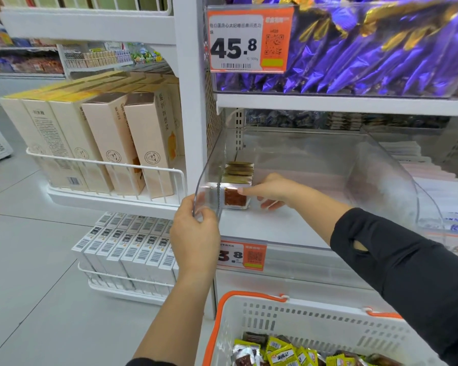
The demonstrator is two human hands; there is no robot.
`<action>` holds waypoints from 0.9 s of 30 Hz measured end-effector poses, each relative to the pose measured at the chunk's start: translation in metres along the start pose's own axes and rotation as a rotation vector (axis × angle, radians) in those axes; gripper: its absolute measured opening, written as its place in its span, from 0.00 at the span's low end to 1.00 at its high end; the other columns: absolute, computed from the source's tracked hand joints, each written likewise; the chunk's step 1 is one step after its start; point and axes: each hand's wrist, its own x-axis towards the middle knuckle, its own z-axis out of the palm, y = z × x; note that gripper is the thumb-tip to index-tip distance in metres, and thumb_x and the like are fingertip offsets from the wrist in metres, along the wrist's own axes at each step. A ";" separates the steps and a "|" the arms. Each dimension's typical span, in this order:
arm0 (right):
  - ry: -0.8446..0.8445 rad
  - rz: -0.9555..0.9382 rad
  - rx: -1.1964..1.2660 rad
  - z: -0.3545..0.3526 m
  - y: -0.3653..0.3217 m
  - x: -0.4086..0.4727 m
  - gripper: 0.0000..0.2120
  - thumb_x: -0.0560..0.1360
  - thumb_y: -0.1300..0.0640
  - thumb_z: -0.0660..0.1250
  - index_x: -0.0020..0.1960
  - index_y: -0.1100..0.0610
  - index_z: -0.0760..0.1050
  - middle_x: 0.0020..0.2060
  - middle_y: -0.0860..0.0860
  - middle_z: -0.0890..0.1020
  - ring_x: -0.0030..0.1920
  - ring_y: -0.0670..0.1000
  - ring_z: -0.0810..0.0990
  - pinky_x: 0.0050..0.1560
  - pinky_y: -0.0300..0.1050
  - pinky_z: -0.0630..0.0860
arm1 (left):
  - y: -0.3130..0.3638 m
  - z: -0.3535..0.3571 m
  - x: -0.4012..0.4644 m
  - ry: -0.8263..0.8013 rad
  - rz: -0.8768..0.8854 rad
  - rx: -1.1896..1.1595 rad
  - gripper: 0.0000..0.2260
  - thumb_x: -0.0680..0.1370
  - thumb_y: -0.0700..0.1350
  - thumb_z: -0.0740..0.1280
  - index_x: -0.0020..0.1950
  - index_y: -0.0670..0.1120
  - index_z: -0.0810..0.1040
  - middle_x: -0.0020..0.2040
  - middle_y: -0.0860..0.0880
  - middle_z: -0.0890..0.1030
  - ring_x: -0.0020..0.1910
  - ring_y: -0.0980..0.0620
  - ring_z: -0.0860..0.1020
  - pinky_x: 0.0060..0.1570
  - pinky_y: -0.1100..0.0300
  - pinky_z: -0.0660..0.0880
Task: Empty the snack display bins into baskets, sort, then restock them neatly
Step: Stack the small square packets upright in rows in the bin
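Observation:
A clear plastic display bin (381, 170) sits on the middle shelf, nearly bare inside. At its left wall stands a small row of snack packets (236, 191), gold-topped with a red-brown window in front. My right hand (271, 191) reaches into the bin, thumb on the front packet's top and fingers against the row's right side. My left hand (196, 233) grips the bin's front left corner edge. Below, a white basket (328, 320) with orange handles holds several yellow and dark snack packets (283, 353).
The upper bin holds purple wrapped sweets (368, 48) behind an orange 45.8 price tag (249, 40). Left racks carry beige boxes (111, 138) and white boxes (132, 249) in wire holders. A neighbouring clear bin (434, 186) stands to the right.

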 end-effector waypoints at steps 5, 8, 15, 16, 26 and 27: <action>0.270 -0.305 0.149 -0.020 0.008 -0.083 0.08 0.76 0.51 0.68 0.52 0.52 0.79 0.44 0.51 0.84 0.42 0.48 0.83 0.49 0.47 0.79 | 0.023 -0.019 -0.011 0.075 0.198 0.077 0.18 0.77 0.43 0.66 0.67 0.48 0.71 0.62 0.52 0.74 0.62 0.53 0.71 0.60 0.57 0.67; 0.376 -0.477 0.392 -0.013 0.026 -0.150 0.08 0.77 0.61 0.65 0.42 0.49 0.79 0.33 0.48 0.83 0.31 0.44 0.79 0.36 0.35 0.74 | 0.043 -0.030 -0.026 0.108 0.380 0.131 0.16 0.77 0.40 0.63 0.65 0.48 0.73 0.59 0.53 0.74 0.62 0.52 0.70 0.61 0.58 0.66; 0.282 -0.337 0.593 0.078 0.119 -0.210 0.10 0.78 0.65 0.63 0.44 0.53 0.78 0.31 0.51 0.81 0.27 0.41 0.77 0.32 0.34 0.72 | 0.029 0.006 -0.133 -0.062 0.383 -0.174 0.13 0.73 0.33 0.60 0.45 0.48 0.79 0.38 0.58 0.79 0.40 0.62 0.78 0.43 0.65 0.73; 0.235 -0.245 0.564 0.098 0.147 -0.209 0.10 0.77 0.63 0.65 0.44 0.49 0.77 0.33 0.51 0.81 0.29 0.44 0.79 0.35 0.38 0.74 | 0.005 0.014 -0.155 -0.115 0.296 -0.143 0.12 0.73 0.32 0.61 0.45 0.48 0.79 0.37 0.58 0.80 0.38 0.64 0.78 0.42 0.67 0.72; -0.274 0.350 0.075 0.187 0.328 -0.237 0.15 0.79 0.51 0.63 0.61 0.57 0.78 0.63 0.54 0.78 0.62 0.55 0.76 0.62 0.50 0.72 | -0.246 0.003 -0.247 -0.893 -0.483 1.008 0.24 0.73 0.47 0.69 0.65 0.39 0.68 0.61 0.39 0.76 0.59 0.40 0.76 0.57 0.52 0.75; -0.284 0.358 0.059 0.188 0.334 -0.235 0.15 0.79 0.51 0.62 0.61 0.59 0.78 0.62 0.54 0.78 0.60 0.56 0.77 0.61 0.50 0.73 | -0.253 0.001 -0.244 -0.891 -0.497 1.028 0.23 0.72 0.46 0.69 0.63 0.40 0.69 0.59 0.39 0.77 0.57 0.40 0.77 0.55 0.50 0.76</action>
